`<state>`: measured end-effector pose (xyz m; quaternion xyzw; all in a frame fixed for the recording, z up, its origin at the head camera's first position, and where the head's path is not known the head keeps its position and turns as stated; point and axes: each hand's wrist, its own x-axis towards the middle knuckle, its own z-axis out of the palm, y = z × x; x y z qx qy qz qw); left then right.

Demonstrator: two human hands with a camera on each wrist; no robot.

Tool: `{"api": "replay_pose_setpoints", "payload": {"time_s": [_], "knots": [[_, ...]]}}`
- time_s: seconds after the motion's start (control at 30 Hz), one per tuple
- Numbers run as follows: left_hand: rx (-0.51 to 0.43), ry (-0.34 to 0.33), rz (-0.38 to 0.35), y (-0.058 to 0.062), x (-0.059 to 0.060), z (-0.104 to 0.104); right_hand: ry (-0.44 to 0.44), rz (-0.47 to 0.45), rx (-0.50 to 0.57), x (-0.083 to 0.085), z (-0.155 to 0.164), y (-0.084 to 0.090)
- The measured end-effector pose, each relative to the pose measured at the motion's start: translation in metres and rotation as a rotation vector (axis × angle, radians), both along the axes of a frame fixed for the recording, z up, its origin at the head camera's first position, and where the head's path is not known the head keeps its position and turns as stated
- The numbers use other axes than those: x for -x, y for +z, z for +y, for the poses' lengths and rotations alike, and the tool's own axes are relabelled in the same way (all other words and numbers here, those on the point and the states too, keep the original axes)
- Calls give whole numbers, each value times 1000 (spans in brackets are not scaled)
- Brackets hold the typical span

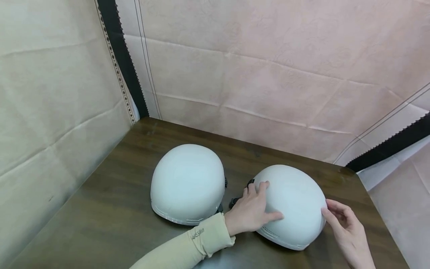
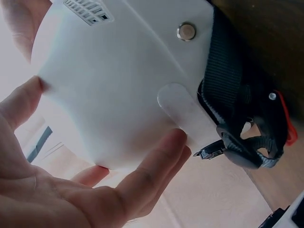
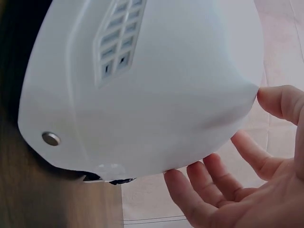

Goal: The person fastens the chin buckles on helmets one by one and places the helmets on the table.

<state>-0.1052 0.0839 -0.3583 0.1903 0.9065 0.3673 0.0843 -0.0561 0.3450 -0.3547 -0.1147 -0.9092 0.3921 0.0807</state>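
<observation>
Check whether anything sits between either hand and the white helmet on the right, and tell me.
Nothing visible does. The left hand already rests on the near-left side of the right helmet, fingers spread on the shell. The right hand touches its right edge with the fingertips. The other helmet stands apart on the left of the table.

The place was a makeshift recording booth: creased pink and cream cloth sheets hung as walls around a dark wooden table.

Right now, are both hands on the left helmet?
No: the left hand and the right hand both touch the right helmet; the left helmet sits untouched.
</observation>
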Motion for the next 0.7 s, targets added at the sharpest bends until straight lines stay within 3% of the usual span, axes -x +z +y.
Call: {"api": "replay_pose_setpoints", "payload": {"time_s": [0.37,0.7], "knots": [[2,-30,42,-4,1,-3,135,-40,-17,5,-1,-1],[9,-21,70,-5,4,1,182,-84,-26,5,2,2]]}}
